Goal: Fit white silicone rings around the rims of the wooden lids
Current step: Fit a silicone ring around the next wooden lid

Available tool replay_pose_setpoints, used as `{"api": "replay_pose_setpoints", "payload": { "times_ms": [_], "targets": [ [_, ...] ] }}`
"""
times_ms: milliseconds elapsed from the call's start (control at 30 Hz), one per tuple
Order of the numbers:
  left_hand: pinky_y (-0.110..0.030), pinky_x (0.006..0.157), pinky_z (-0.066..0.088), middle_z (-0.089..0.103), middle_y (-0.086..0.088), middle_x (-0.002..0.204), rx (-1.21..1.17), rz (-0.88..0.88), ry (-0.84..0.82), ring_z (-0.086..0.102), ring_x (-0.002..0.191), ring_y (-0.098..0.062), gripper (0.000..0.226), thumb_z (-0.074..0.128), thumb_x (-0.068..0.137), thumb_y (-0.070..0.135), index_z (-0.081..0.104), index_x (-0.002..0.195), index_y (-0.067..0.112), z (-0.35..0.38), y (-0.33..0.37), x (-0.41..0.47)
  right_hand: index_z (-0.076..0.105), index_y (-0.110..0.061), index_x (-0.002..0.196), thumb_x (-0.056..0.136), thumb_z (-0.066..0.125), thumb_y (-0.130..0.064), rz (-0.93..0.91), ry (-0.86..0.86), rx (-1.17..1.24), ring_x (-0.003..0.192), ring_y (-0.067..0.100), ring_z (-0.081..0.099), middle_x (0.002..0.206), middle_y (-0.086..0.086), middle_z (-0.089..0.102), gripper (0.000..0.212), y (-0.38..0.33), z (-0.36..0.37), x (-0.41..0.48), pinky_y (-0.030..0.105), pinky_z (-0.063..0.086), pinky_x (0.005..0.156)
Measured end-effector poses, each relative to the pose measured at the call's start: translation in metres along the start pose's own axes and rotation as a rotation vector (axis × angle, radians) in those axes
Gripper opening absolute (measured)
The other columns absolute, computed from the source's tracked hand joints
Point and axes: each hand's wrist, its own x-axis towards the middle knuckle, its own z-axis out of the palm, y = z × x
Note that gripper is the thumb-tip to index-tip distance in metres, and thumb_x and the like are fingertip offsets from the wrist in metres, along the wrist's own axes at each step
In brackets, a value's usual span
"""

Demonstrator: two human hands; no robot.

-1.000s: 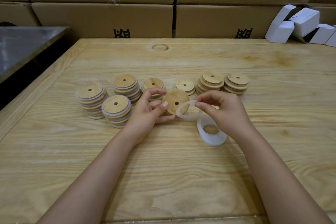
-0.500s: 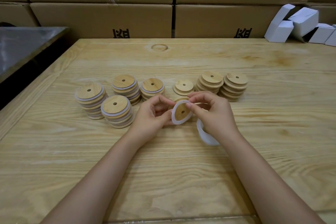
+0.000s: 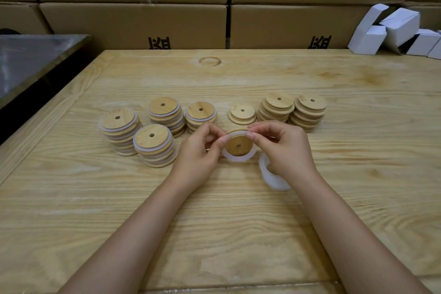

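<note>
With four ringed stacks (image 3: 155, 145) done and three bare stacks (image 3: 307, 112) left, a silicone ring (image 3: 238, 158) is pinched onto a wooden lid (image 3: 238, 145) by left hand (image 3: 198, 150) and right hand (image 3: 284, 148).

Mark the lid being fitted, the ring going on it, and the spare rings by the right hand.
held lid (image 3: 232, 148): head view, wooden face beside its hole
silicone ring (image 3: 238, 159): head view, lower arc under the lid
spare rings (image 3: 265, 170): head view, left wall of the pile
</note>
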Motion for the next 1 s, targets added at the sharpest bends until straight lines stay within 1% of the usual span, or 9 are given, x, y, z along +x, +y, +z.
{"api": "replay_pose_setpoints", "payload": {
  "times_ms": [133,233,333,467,633,767,833,900,1000],
  "targets": [
    [-0.019,0.064,0.055,0.070,0.014,0.072,-0.017,-0.025,0.035,0.068,0.074,-0.005,0.023,0.059,0.089,0.004,0.055,0.077,0.023,0.0018,0.0002,0.0011,0.069,-0.028,0.073,0.080,0.072,-0.012,0.017,0.002,-0.009,0.079,-0.005,0.064,0.078,-0.020,0.069,0.018,0.0003,-0.0008,0.0005,0.006,0.046,0.068],
    [-0.017,0.062,0.054,0.070,0.014,0.070,-0.013,-0.038,0.050,0.068,0.072,-0.003,0.023,0.059,0.089,0.004,0.055,0.075,0.022,0.0014,-0.0008,0.0012,0.069,-0.029,0.072,0.081,0.071,-0.014,0.029,0.002,-0.037,0.078,-0.006,0.063,0.078,-0.020,0.069,0.018,0.0008,-0.0006,0.0019,0.005,0.046,0.068],
    [-0.022,0.064,0.056,0.070,0.009,0.071,-0.004,-0.058,0.071,0.069,0.073,-0.006,0.024,0.059,0.089,0.005,0.055,0.075,0.023,0.0018,-0.0026,0.0021,0.068,-0.030,0.072,0.081,0.071,-0.014,0.026,0.004,-0.065,0.078,-0.006,0.063,0.077,-0.020,0.069,0.019,0.0015,0.0001,0.0031,0.005,0.046,0.069],
    [-0.034,0.070,0.059,0.070,0.005,0.077,-0.003,-0.085,0.080,0.070,0.076,-0.010,0.022,0.059,0.089,0.006,0.055,0.075,0.023,0.0022,-0.0026,0.0026,0.068,-0.030,0.072,0.082,0.070,-0.013,0.020,-0.001,-0.086,0.079,-0.004,0.063,0.080,-0.018,0.069,0.019,0.0022,-0.0002,0.0037,0.007,0.047,0.070],
    [-0.034,0.071,0.057,0.067,0.007,0.075,0.042,-0.085,0.058,0.067,0.071,-0.005,0.020,0.064,0.086,0.008,0.056,0.073,0.022,-0.0009,0.0002,0.0030,0.067,-0.031,0.070,0.081,0.070,-0.012,0.022,-0.012,-0.078,0.079,-0.002,0.064,0.080,-0.018,0.069,0.023,0.0022,-0.0013,0.0033,0.010,0.049,0.071],
    [-0.034,0.072,0.058,0.069,0.000,0.078,-0.025,-0.092,0.035,0.069,0.075,-0.010,0.017,0.064,0.086,0.007,0.055,0.074,0.016,-0.0020,0.0020,0.0032,0.068,-0.027,0.073,0.082,0.070,-0.011,0.030,-0.010,-0.061,0.080,-0.001,0.064,0.083,-0.014,0.070,0.019,0.0021,-0.0001,0.0031,0.011,0.049,0.073],
    [-0.029,0.070,0.057,0.069,0.005,0.077,-0.007,-0.057,0.030,0.069,0.076,-0.010,0.017,0.065,0.085,0.009,0.054,0.077,0.018,-0.0021,0.0019,0.0028,0.068,-0.026,0.074,0.083,0.069,-0.011,0.032,0.000,-0.057,0.081,0.000,0.064,0.085,-0.013,0.070,0.017,0.0026,-0.0003,0.0026,0.012,0.050,0.075],
    [-0.019,0.066,0.054,0.070,0.013,0.074,-0.036,-0.043,0.003,0.069,0.075,-0.004,0.019,0.065,0.085,0.010,0.054,0.086,0.025,-0.0024,0.0024,0.0023,0.068,-0.026,0.075,0.083,0.069,-0.010,0.031,0.003,-0.050,0.083,0.000,0.064,0.087,-0.012,0.070,0.017,0.0030,-0.0005,0.0018,0.014,0.051,0.077],
    [-0.013,0.074,0.051,0.069,0.019,0.085,-0.026,-0.047,-0.069,0.067,0.086,0.001,0.030,0.068,0.084,0.017,0.055,0.100,0.038,-0.0041,0.0025,0.0015,0.068,-0.027,0.074,0.083,0.069,-0.009,0.004,0.000,-0.055,0.083,0.001,0.064,0.086,-0.012,0.070,0.020,0.0020,0.0008,0.0000,0.017,0.051,0.078]
  ]
}}
